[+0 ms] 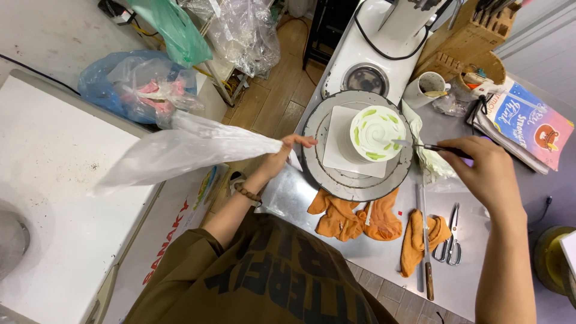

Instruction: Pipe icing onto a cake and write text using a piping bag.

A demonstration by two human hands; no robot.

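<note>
Palette knife [420, 146] pinched in my right hand [486, 174] touches the cake [377, 133]. My left hand [282, 157] grips a piping bag [180, 153] beside the turntable [336, 180]. Orange cloths [354, 216] and scissors [451, 240] lie just below my right hand.

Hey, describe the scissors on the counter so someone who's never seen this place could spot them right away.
Start at the round grey turntable carrying the white cake. Come towards the near edge of the steel counter, past the orange cloths. The scissors lie right of a long wooden-handled knife; two loop handles set them apart.
</note>
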